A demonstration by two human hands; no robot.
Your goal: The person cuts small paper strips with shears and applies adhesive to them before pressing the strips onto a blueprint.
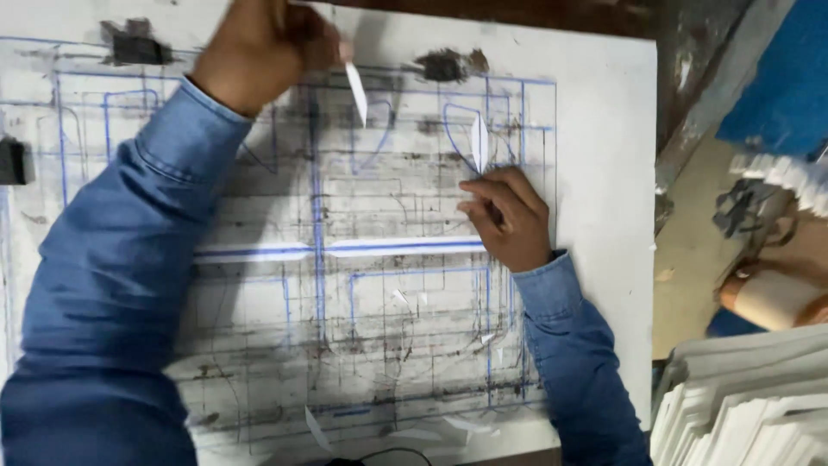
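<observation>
A white board (604, 138) scored with blue and dark lines fills the view. My left hand (263, 47) is raised at the top, fingers pinched on a narrow white paper sliver (356, 93) that hangs down over the board. My right hand (506, 217) rests on the board at centre right, fingers curled, fingertips touching the lower end of a second pointed white sliver (479, 142) that stands up from the surface. Both arms wear blue denim sleeves.
Small white scraps (316, 427) lie near the board's front edge. A stack of white sheets (742, 406) sits at bottom right. Another person's foot in a sandal (772, 293) is on the floor to the right, beside a blue object (776, 78).
</observation>
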